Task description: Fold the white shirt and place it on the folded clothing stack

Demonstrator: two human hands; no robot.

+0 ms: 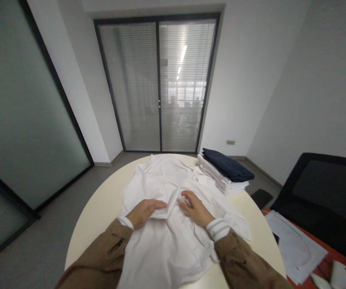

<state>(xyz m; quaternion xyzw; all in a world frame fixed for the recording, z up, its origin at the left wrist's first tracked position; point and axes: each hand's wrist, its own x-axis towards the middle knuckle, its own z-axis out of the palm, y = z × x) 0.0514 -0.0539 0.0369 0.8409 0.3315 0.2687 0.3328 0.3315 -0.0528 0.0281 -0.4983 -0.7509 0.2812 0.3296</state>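
Note:
A white shirt (167, 249) lies spread and wrinkled over a round cream table (91, 224), and its lower part reaches toward me. My left hand (146, 210) rests on the cloth at the middle, fingers together on a folded flap of the shirt whose edge shows just beneath them. Across from it, my right hand (195, 208) touches the raised fabric, with its thumb and forefinger curved and a gap between their tips. The undersides of both hands are hidden.
A stack of folded white clothes (221, 180) topped by a folded navy garment (228, 165) stands at the table's back right edge. To the right are a black mesh chair (326, 192), and papers (293, 245) on a red-orange surface. Glass doors with blinds (157, 88) stand beyond.

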